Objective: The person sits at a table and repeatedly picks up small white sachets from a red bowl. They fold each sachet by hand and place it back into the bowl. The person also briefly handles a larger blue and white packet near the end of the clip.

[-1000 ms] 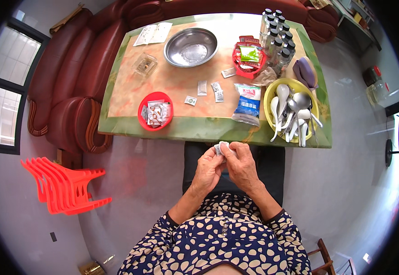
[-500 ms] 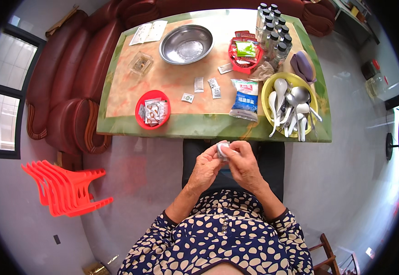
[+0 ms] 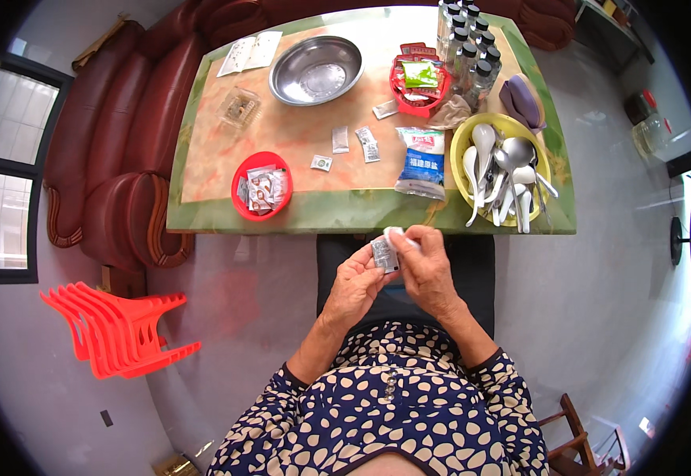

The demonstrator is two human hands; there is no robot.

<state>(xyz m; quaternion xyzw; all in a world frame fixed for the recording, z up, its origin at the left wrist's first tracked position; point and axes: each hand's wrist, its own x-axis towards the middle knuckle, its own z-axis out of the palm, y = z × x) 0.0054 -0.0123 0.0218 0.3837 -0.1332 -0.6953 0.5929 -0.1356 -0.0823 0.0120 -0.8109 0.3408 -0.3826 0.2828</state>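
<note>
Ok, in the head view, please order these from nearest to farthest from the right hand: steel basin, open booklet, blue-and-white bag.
1. Blue-and-white bag, ahead of the right hand.
2. Steel basin, ahead and left.
3. Open booklet, left of the basin.

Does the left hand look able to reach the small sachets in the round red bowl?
Probably yes: the red bowl sits uncovered near the edge of the table with nothing visibly blocking it, though the left hand holds a silver packet.

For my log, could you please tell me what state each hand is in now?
Left hand: closed, holding a small silvery packet.
Right hand: closed, pinching something small and white, too small to identify.
</note>
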